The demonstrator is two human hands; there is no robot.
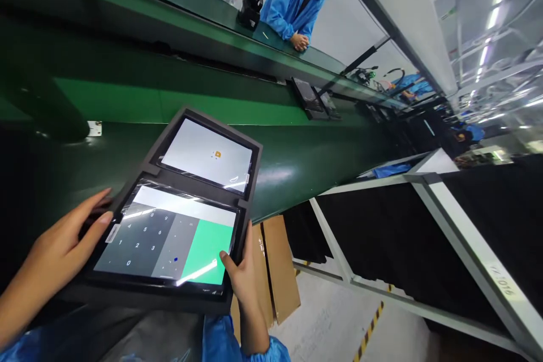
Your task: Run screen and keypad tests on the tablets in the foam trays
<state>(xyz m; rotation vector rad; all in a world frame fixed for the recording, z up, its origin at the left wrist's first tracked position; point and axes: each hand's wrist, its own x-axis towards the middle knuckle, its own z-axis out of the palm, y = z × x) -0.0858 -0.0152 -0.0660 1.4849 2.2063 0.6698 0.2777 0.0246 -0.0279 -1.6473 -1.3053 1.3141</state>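
Observation:
A dark foam tray [146,167] rests at the near edge of a green conveyor belt [297,164] and carries two lit tablets. The far tablet [207,154] shows a pale grey screen. The near tablet [169,237] shows a number keypad and a green panel. My left hand [63,243] grips the tray's left edge, thumb lying along the near tablet's corner. My right hand [241,271] holds the tray's right edge, its thumb pressed on the near tablet's lower right corner.
A person in a blue coat [292,3] leans on the far side of the belt beside a black device [251,8]. More tablets in a tray [311,99] lie further along. Cardboard boxes [275,271] and a white metal frame [466,237] stand at the right.

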